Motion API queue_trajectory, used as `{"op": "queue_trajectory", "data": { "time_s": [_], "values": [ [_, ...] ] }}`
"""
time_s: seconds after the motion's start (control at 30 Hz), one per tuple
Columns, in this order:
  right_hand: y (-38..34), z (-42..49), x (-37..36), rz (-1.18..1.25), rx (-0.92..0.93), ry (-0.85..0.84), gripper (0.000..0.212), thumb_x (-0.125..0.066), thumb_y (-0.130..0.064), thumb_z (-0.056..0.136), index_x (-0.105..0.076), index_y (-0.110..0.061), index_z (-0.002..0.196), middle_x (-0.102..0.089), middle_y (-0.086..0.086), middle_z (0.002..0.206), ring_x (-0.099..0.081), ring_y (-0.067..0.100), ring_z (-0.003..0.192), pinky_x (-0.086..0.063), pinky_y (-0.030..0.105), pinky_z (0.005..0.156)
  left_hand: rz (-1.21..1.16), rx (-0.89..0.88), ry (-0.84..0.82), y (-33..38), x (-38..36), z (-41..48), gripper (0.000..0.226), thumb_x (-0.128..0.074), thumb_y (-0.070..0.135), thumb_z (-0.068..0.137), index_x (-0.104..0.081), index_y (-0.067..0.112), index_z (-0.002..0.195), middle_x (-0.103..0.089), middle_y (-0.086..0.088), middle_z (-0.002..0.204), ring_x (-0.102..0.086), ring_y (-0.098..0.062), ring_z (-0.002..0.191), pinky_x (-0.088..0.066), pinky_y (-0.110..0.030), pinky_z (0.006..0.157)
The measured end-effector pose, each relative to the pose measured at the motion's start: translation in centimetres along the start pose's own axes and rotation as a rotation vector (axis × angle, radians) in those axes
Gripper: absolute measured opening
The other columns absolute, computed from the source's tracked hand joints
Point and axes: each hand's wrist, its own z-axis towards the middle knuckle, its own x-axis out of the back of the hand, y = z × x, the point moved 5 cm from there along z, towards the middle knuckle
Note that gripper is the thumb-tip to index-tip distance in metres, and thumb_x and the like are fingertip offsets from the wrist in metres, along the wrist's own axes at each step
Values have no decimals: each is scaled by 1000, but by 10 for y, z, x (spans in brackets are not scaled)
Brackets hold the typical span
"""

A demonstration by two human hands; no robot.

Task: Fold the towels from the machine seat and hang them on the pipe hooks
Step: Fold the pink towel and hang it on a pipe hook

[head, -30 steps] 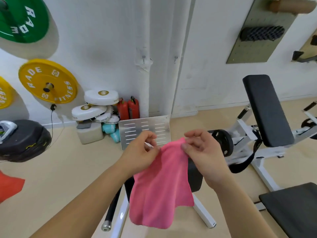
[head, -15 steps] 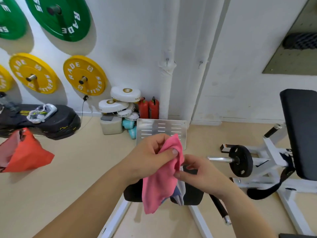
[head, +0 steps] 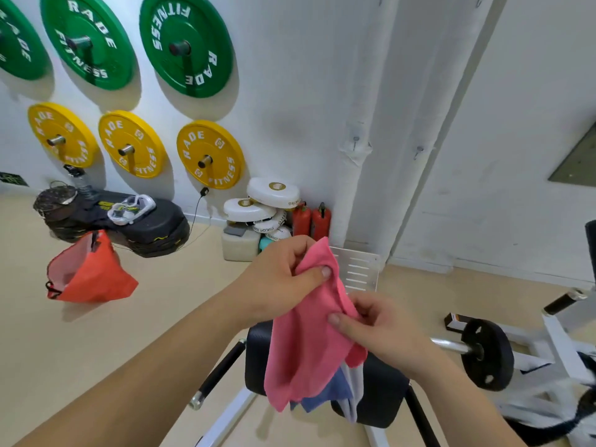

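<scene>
Left hand (head: 283, 279) pinches pink towel (head: 309, 343) top, right hand (head: 383, 330) pinches edge; fold loose, probably slips off hook (head: 355, 141).

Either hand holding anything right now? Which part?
Both grip the pink towel: left hand pinches its top fold, right hand pinches the right edge lower down.

My feed is bright and evenly lit, seemingly from overhead; soft shadows sit under the green plates (head: 187, 43); wide-angle bending curves the pipe (head: 371, 91); the lower right corner smears with motion blur.
</scene>
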Motion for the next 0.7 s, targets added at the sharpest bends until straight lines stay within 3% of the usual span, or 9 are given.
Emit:
{"op": "queue_trajectory", "data": {
  "time_s": [0.13,0.23,0.3,0.37,0.47,0.57,0.7],
  "values": [
    [13,-5,4,42,-58,-125,18,-71,-35,95,-77,-24,108,-78,3,100,-74,25,96,-60,45,89,44,8,153,-9,18,-6,8,-70,14,92,-71,21,90,-71,10,82,-60,6,71,-44,-7,65],
    [27,-4,16,-188,-115,-151,10,-66,-30,98,-76,-33,96,-76,-13,88,-71,10,86,-55,30,81,34,13,269,-18,34,-3,9,-69,12,91,-71,21,91,-72,10,87,-60,9,74,-44,-5,66],
    [31,5,31,-401,-164,-43,22,-61,-20,93,-68,-32,76,-63,-15,66,-59,9,68,-47,28,68,70,31,292,-24,42,6,9,-70,16,91,-70,25,91,-72,9,88,-59,9,74,-44,-7,65],
    [15,16,43,-515,-175,69,25,-57,-12,85,-59,-30,68,-58,-11,61,-52,10,62,-42,23,60,113,43,288,-27,48,19,8,-70,19,91,-70,27,91,-71,10,87,-58,9,74,-42,-10,64],
    [-29,37,65,-486,-109,246,25,-57,-7,84,-68,-29,82,-69,-7,76,-63,12,72,-52,28,64,130,12,386,-17,68,43,5,-69,19,92,-70,23,92,-68,11,86,-57,9,73,-44,-14,65],
    [-78,51,98,-474,33,482,23,-61,-10,83,-73,-29,86,-73,-10,79,-68,16,80,-58,40,75,98,-67,515,11,98,62,4,-70,14,92,-71,17,94,-66,11,84,-57,12,68,-43,-5,60],
    [-138,46,119,-631,143,672,22,-62,-20,86,-75,-37,92,-72,-13,81,-64,18,82,-53,35,72,85,-143,620,37,129,65,4,-72,18,91,-73,21,92,-67,10,78,-56,6,65,-41,-5,58]
  ]
}}
